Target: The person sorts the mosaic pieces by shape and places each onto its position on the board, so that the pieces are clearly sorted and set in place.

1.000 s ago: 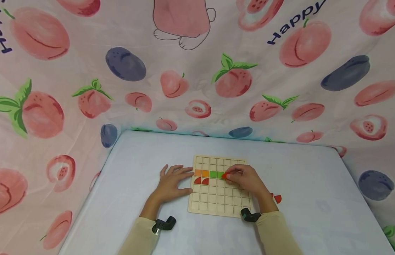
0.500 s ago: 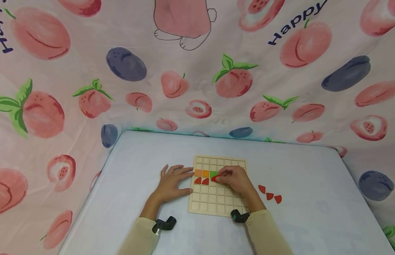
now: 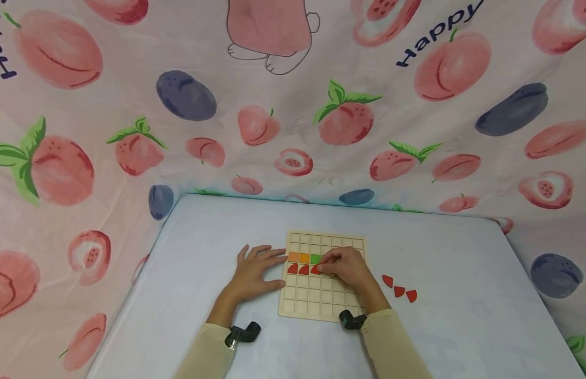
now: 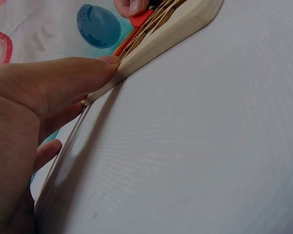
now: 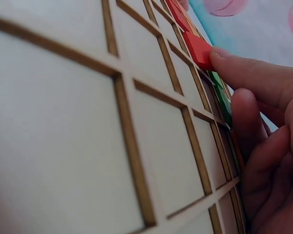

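Note:
A square wooden grid board (image 3: 323, 317) lies on the table. My left hand (image 3: 259, 272) spreads its fingers along the left edge; in the left wrist view its thumb (image 4: 73, 78) touches that rim. My right hand (image 3: 345, 267) holds a red quarter-circle piece (image 3: 315, 269) at the third cell of a row. In the right wrist view the thumb is on this red piece (image 5: 198, 50), which sits slightly tilted; the opposite fingertip's contact is hidden. Two similar red pieces (image 3: 293, 269) fill the cells to its left. Above them are orange squares (image 3: 304, 258) and a green square (image 3: 315, 259).
Three loose red quarter-circle pieces (image 3: 399, 291) lie on the white table (image 3: 468, 284) right of the board, near my right forearm. A fruit-print cloth (image 3: 293, 105) hangs behind the table. Both wrists wear black cameras (image 3: 245, 332).
My right hand has carried the red piece leftward and down to the third cell, beside the other two. The loose red pieces at right are uncovered. My left hand has stayed put.

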### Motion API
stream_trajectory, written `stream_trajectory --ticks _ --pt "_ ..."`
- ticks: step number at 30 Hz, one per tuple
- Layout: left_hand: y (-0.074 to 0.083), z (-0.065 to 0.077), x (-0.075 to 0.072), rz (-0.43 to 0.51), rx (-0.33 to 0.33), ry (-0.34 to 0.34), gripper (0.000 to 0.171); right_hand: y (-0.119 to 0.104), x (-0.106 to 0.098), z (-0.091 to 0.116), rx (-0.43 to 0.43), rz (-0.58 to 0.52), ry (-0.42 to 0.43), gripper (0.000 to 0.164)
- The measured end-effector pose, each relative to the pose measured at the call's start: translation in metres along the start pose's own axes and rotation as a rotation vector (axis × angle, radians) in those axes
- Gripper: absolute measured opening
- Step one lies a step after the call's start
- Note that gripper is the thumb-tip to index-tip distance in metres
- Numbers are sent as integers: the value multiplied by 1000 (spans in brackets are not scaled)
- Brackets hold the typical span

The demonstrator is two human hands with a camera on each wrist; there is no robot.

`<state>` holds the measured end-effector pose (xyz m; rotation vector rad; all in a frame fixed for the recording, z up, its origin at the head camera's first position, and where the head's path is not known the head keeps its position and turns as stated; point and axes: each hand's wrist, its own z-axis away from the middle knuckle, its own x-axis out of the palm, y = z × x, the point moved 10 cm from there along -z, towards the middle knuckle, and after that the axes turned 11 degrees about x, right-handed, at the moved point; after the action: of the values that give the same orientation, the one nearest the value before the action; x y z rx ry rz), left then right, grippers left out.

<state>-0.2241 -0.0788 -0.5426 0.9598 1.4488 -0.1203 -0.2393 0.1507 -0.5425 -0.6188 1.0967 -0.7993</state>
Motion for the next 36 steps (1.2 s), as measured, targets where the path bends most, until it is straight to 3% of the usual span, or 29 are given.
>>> stream_trajectory --ticks 28,36 --pt "1 0 0 6 10 9 64 0 0 1 -12 74 66 9" --pt "1 0 -1 9 15 16 65 2 2 0 -6 11 3 14"
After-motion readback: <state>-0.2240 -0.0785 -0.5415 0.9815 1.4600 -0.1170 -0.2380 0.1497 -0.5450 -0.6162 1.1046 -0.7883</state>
